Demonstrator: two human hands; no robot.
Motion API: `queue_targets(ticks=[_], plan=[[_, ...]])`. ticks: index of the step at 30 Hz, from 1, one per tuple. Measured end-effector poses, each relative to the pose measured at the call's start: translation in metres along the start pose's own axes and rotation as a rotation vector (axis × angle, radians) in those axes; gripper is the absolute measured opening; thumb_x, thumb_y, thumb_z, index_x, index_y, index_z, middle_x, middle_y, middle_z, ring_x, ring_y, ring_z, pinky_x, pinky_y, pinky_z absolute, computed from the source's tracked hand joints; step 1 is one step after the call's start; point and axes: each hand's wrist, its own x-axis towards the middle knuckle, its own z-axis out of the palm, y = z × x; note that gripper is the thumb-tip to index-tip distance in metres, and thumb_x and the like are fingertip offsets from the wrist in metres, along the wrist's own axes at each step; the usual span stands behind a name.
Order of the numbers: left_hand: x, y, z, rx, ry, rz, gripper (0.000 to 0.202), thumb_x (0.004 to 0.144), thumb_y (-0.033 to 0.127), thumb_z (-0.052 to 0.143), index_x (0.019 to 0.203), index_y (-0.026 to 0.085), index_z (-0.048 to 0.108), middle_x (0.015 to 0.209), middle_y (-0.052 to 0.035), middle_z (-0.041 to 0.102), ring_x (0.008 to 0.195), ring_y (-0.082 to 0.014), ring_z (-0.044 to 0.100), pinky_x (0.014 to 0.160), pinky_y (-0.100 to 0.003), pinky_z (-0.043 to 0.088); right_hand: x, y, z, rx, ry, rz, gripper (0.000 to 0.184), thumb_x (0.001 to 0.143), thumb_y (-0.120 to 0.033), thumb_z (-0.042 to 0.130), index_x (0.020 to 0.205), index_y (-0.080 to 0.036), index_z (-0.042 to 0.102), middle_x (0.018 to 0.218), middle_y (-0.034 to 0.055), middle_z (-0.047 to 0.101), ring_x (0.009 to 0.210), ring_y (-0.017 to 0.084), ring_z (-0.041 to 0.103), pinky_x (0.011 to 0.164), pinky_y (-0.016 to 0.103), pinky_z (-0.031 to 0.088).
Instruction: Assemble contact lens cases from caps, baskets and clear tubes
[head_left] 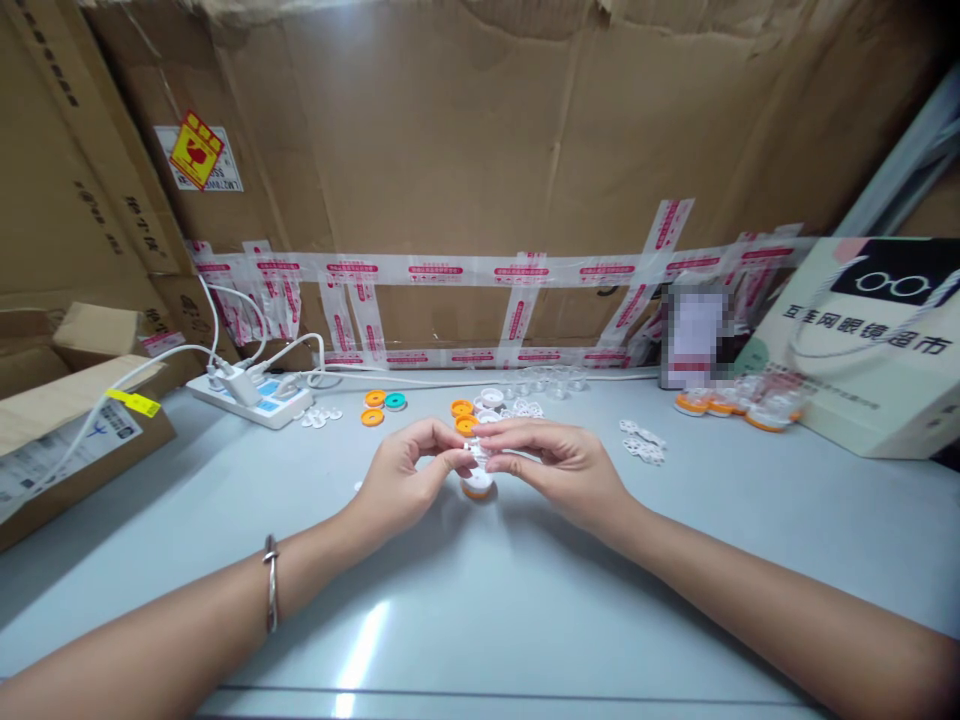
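Observation:
Between my fingertips is a small white plastic piece (475,455), partly covered by the fingers. My left hand (409,470) pinches its left side with thumb and forefinger. From the right, my right hand (566,470) closes its thumb and fingers on the same piece. Directly below, a round white-and-orange part (478,486) rests on the table. Just beyond my fingers lie orange rings (463,409) and a white ring (490,398). Behind my right hand are several thin white perforated discs (523,409).
Left of centre lie two orange rings (373,416) and a teal ring (395,401). A power strip (251,398), an opened carton (150,440) and small white pieces (322,416) are at left. Clear caps (551,380), orange-based clear parts (772,408), white discs (643,443) and a paper bag (862,370) stand right.

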Motion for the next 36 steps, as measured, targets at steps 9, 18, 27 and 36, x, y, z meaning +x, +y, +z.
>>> queue_targets(ticks=[9, 18, 27, 36], plan=[[-0.0008, -0.0015, -0.0009, -0.012, 0.000, -0.007, 0.010, 0.077, 0.021, 0.057, 0.069, 0.016, 0.054, 0.063, 0.0002, 0.063, 0.063, -0.0129, 0.062, 0.065, -0.025, 0.049, -0.0027, 0.0051, -0.0013, -0.247, -0.064, -0.309, 0.027, 0.077, -0.015, 0.060, 0.098, -0.029, 0.068, 0.098, 0.0015, 0.071, 0.093, 0.018, 0.066, 0.085, 0.038, 0.054], [-0.0010, -0.0003, -0.0002, -0.008, -0.008, -0.009, 0.010, 0.077, 0.021, 0.056, 0.069, 0.016, 0.054, 0.063, -0.0003, 0.064, 0.063, -0.0130, 0.062, 0.064, -0.025, 0.049, -0.0018, 0.0056, -0.0039, -0.328, -0.074, -0.392, 0.027, 0.078, -0.014, 0.058, 0.099, -0.029, 0.067, 0.097, 0.0015, 0.071, 0.091, 0.018, 0.067, 0.081, 0.037, 0.057], [-0.0017, -0.0004, -0.0003, -0.062, -0.029, -0.021, 0.009, 0.079, 0.019, 0.055, 0.070, 0.015, 0.055, 0.064, 0.0003, 0.063, 0.063, -0.0118, 0.061, 0.065, -0.023, 0.048, 0.0004, 0.0056, -0.0070, -0.527, -0.123, -0.604, 0.024, 0.081, -0.011, 0.054, 0.100, -0.019, 0.066, 0.094, 0.0089, 0.072, 0.088, 0.017, 0.068, 0.075, 0.031, 0.059], [0.0016, -0.0039, -0.0006, 0.013, -0.064, -0.015, 0.012, 0.081, 0.026, 0.054, 0.076, 0.015, 0.054, 0.069, -0.0009, 0.062, 0.067, -0.0138, 0.060, 0.068, -0.028, 0.048, 0.0030, 0.0083, -0.0074, -0.643, -0.113, -0.720, 0.026, 0.082, -0.006, 0.049, 0.101, -0.019, 0.062, 0.091, 0.0075, 0.070, 0.087, 0.016, 0.065, 0.076, 0.031, 0.056]])
